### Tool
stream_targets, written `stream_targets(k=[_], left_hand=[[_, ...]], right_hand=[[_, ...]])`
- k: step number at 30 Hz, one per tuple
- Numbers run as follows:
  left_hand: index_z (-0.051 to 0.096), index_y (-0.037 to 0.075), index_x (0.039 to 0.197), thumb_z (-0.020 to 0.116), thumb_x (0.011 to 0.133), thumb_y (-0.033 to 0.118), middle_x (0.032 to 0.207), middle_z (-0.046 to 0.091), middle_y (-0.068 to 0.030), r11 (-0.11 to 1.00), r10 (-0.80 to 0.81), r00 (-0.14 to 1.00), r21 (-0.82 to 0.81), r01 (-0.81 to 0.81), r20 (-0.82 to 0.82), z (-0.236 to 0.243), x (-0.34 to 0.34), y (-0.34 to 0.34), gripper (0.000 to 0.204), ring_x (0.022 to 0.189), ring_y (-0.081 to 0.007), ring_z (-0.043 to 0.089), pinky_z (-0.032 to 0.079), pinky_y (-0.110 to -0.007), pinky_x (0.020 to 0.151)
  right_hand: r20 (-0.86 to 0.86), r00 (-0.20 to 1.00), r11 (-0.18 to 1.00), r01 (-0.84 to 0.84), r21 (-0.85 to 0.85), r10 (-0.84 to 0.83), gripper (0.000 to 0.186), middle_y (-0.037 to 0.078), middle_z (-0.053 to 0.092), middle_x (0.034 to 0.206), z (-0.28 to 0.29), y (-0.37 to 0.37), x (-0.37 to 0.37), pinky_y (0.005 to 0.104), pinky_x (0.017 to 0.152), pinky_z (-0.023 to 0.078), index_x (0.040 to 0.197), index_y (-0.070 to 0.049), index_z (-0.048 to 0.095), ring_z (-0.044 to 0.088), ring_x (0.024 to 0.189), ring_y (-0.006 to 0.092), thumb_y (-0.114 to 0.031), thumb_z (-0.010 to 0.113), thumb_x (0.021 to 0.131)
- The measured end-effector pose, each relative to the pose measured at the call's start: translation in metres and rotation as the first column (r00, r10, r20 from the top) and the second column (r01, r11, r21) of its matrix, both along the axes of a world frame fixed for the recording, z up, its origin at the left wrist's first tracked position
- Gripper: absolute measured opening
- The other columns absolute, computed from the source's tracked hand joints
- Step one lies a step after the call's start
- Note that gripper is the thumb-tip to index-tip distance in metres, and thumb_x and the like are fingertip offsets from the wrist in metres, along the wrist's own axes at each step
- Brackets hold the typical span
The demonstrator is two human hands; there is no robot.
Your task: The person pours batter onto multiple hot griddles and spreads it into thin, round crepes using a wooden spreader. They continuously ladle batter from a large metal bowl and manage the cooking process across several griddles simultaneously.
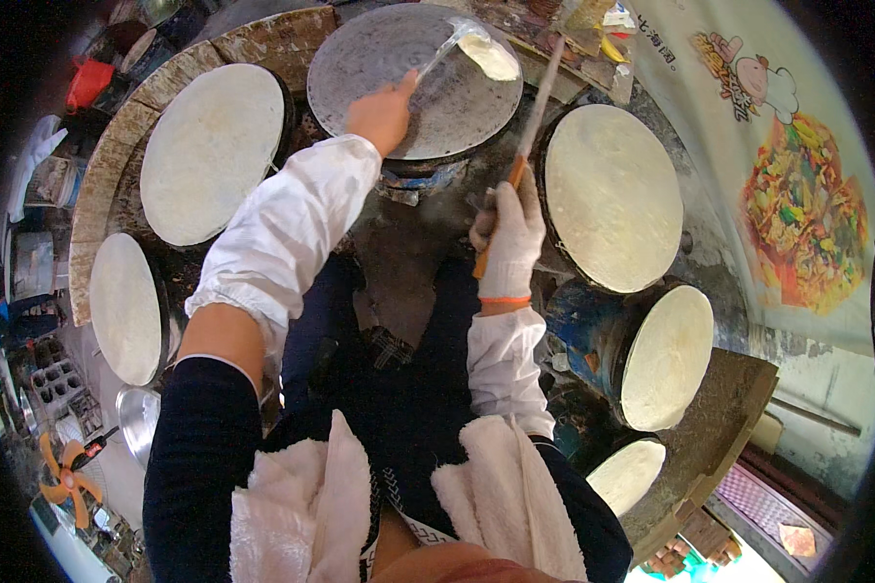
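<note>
My bare left hand [381,115] grips the handle of a metal ladle [441,55] above a bare grey round griddle [374,73]. Pale batter [491,59] shows at the ladle's end, near the griddle's far right; whether it is in the bowl or on the plate I cannot tell. In a white glove with an orange band at the wrist, my right hand [511,231] closes around the wooden handle of a long, narrow spatula [540,107]. Its blade points away from me, between the bare griddle and a batter-covered griddle [613,198] on the right.
Other griddles with pale round sheets curve around me, including one at left [212,154], one farther left [126,308] and one at right [667,358]. An orange-bladed fan [66,478] stands lower left. A printed wall panel [797,194] rises on the right.
</note>
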State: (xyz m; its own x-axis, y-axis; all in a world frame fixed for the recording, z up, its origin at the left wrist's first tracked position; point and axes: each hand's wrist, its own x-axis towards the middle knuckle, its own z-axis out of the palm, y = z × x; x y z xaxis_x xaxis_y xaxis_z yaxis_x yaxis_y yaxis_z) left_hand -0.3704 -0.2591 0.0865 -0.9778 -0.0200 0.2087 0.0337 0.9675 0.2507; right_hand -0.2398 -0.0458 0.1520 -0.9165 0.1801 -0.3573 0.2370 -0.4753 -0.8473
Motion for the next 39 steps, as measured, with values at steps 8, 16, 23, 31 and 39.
stream_targets(k=[8,16,23,31,39], left_hand=[[0.052,0.009,0.134,0.054,0.092,0.012,0.117,0.063,-0.0256,0.939,0.155,0.813,0.338,0.054,-0.561,0.107,-0.028,-0.046,0.043,0.102,-0.0462,0.061,0.050,-0.052,0.083],[0.050,0.012,0.083,0.067,0.096,0.036,0.058,0.042,0.0058,0.136,0.026,0.974,0.965,-0.226,0.224,0.080,0.069,-0.072,0.032,0.045,-0.0058,0.033,0.025,-0.024,0.043],[0.051,0.012,0.069,0.070,0.093,0.032,0.052,0.045,0.0039,0.137,0.198,0.778,0.769,-0.625,0.597,0.001,0.288,-0.081,0.037,0.041,-0.0070,0.039,0.029,-0.027,0.039],[0.065,0.000,0.077,0.064,0.086,0.023,0.083,0.066,-0.0182,0.604,0.376,0.711,0.425,-0.674,0.594,-0.071,0.421,-0.122,0.024,0.074,-0.0344,0.065,0.047,-0.045,0.067],[0.074,0.007,0.091,0.063,0.084,0.025,0.091,0.072,-0.0164,0.666,0.341,0.834,0.514,-0.540,0.433,-0.081,0.407,-0.105,0.022,0.086,-0.0366,0.069,0.053,-0.045,0.078]], right_hand=[[0.174,0.984,0.993,-0.067,0.102,0.048,0.051,-0.002,0.053,0.075,-0.042,-0.046,-0.024,0.0275,0.040,0.030,0.151,-0.018,0.042,0.044,0.049,0.0091,-0.014,0.053,0.101],[-0.335,0.939,0.796,0.143,0.588,0.079,0.044,0.005,0.065,0.087,-0.101,-0.115,-0.140,0.0307,0.066,0.051,0.137,-0.009,0.060,0.061,0.074,0.0155,-0.019,0.055,0.095],[-0.100,0.937,0.560,-0.113,0.821,0.336,0.052,0.020,0.063,0.132,-0.058,-0.029,-0.088,0.0367,0.103,0.045,0.141,-0.006,0.054,0.061,0.124,0.0306,-0.026,0.060,0.093],[0.376,0.919,-0.181,-0.352,0.918,0.121,0.062,0.025,0.066,0.111,-0.039,0.000,-0.003,0.0537,0.081,0.054,0.153,-0.022,0.033,0.066,0.098,0.0446,-0.033,0.056,0.097],[0.079,0.951,0.376,-0.193,0.906,0.298,0.048,0.025,0.065,0.121,-0.067,-0.118,-0.117,0.0430,0.098,0.048,0.139,-0.010,0.055,0.061,0.113,0.0419,-0.027,0.053,0.094]])
